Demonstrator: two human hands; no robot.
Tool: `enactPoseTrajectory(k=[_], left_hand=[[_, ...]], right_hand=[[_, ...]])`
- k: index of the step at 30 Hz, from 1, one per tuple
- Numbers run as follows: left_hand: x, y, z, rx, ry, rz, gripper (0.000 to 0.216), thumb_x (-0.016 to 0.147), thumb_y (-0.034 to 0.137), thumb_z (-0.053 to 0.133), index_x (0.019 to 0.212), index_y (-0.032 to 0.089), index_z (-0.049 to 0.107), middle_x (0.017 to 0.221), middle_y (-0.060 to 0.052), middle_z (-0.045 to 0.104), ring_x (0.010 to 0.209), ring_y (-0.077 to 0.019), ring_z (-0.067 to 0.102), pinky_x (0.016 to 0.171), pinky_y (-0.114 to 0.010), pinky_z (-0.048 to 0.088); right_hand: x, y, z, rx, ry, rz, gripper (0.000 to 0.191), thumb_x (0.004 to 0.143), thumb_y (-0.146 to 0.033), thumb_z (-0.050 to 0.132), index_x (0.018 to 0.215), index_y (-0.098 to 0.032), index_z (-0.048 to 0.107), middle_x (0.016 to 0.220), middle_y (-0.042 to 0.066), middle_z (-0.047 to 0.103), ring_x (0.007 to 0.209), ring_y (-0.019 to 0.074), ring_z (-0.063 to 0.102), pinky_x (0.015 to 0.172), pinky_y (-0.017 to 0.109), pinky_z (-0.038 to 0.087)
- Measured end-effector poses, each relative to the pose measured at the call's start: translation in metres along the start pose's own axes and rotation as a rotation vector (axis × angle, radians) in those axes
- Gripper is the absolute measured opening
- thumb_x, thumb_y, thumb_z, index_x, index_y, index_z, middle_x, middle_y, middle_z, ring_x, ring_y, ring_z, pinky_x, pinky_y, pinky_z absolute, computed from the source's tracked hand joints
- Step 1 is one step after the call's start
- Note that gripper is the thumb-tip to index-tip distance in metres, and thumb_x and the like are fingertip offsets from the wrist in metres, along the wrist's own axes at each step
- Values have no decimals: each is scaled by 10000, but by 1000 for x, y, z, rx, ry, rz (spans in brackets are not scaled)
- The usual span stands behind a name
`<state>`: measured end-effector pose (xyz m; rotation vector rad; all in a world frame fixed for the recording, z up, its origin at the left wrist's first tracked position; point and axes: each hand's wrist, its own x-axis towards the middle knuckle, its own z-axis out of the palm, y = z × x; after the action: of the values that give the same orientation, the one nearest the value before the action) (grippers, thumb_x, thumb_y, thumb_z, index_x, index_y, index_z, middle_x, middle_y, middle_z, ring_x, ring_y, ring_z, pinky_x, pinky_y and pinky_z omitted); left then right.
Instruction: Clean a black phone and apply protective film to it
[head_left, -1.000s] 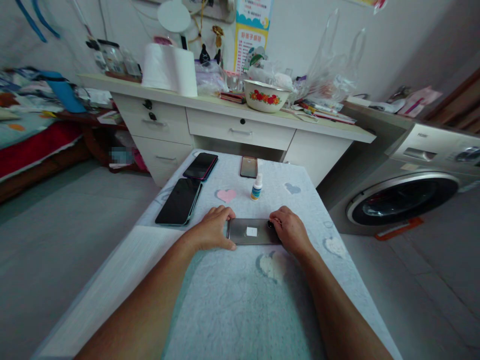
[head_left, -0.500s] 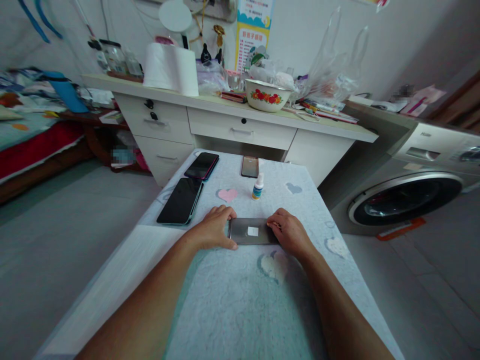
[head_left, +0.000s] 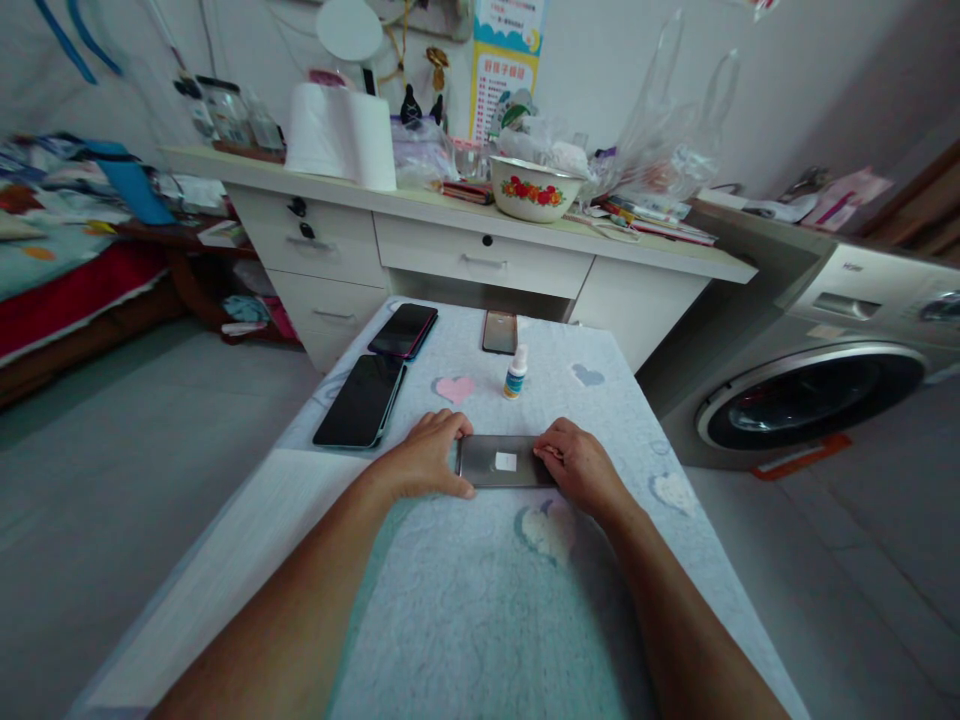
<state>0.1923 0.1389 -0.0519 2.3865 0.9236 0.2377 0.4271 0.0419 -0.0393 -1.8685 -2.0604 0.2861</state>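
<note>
A grey phone [head_left: 501, 462] lies flat and sideways on the cloth-covered table [head_left: 480, 600], a small white square at its middle. My left hand [head_left: 424, 462] grips its left end, thumb on the near edge and fingers curled over the far edge. My right hand [head_left: 581, 466] rests on its right end with the fingers bent down over the corner. A small white dropper bottle [head_left: 514, 373] stands upright just beyond the phone.
Two dark phones [head_left: 361, 401] [head_left: 403, 331] lie at the table's left, a third [head_left: 499, 332] at the far edge. Behind is a white desk [head_left: 480, 262] with a flowered bowl [head_left: 533, 188] and clutter. A washing machine [head_left: 817, 370] is at the right, a bed [head_left: 67, 270] at the left.
My right fingers have slid left over the phone's right corner, covering the dark spot that showed a second ago. The left hand and phone stay put.
</note>
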Motion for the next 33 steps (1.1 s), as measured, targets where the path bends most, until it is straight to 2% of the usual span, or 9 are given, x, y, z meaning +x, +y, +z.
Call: enactPoseTrajectory(k=[6, 13, 33], left_hand=[[0, 1, 0, -7, 0, -2, 606, 472, 394, 761, 986, 231, 484, 1009, -20, 493, 983, -238, 451, 833, -319, 390], [-1, 0, 0, -4, 5, 8, 602, 475, 395, 760, 985, 231, 484, 1003, -17, 494, 978, -239, 448, 828, -320, 386], [0, -1, 1, -4, 2, -3, 587, 485, 385, 750, 988, 234, 489, 1007, -13, 495, 980, -231, 445, 824, -304, 379]], right_hand=[[7, 0, 7, -20, 67, 39, 182, 878, -210, 483, 886, -197, 665, 910, 42, 567, 796, 124, 549, 733, 230, 403], [7, 3, 5, -35, 108, 81, 193, 890, -221, 474, 884, -199, 666, 902, 36, 567, 810, 124, 552, 752, 226, 395], [-4, 23, -9, -67, 72, 209, 142, 838, -197, 510, 854, -182, 650, 858, 35, 589, 789, 138, 543, 736, 243, 365]])
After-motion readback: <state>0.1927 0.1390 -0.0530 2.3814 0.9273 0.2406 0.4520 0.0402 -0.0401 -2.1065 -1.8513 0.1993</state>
